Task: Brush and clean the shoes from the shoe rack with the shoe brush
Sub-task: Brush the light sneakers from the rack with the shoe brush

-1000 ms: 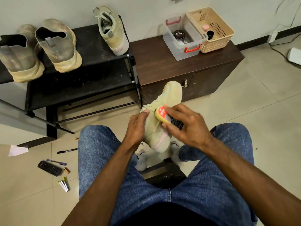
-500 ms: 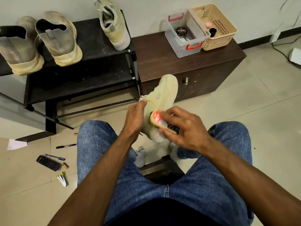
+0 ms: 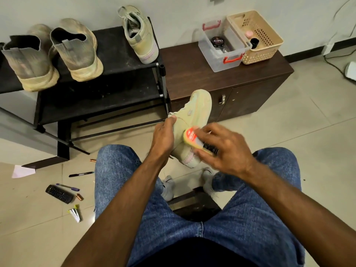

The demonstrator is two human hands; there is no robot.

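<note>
A pale yellow-green sneaker (image 3: 194, 110) is held up above my knees, toe pointing away. My left hand (image 3: 163, 136) grips its heel end from the left. My right hand (image 3: 225, 149) holds the shoe brush (image 3: 194, 138), a yellow block with a red label and black bristles, pressed against the sneaker's side. On the black shoe rack (image 3: 113, 60) stand the matching sneaker (image 3: 139, 35) and two dusty grey slip-on shoes (image 3: 77, 51), (image 3: 28, 62).
A dark brown cabinet (image 3: 221, 78) beside the rack carries a clear box (image 3: 223, 47) with a polish tin and a beige basket (image 3: 258, 37). On the floor at left lie a remote (image 3: 59, 194), pens, batteries and a paper scrap. A dark stool (image 3: 194, 205) sits between my legs.
My right hand has slid the brush along the sneaker's side, and the shoe has shifted a little in my left hand. The head view has tilted slightly.
</note>
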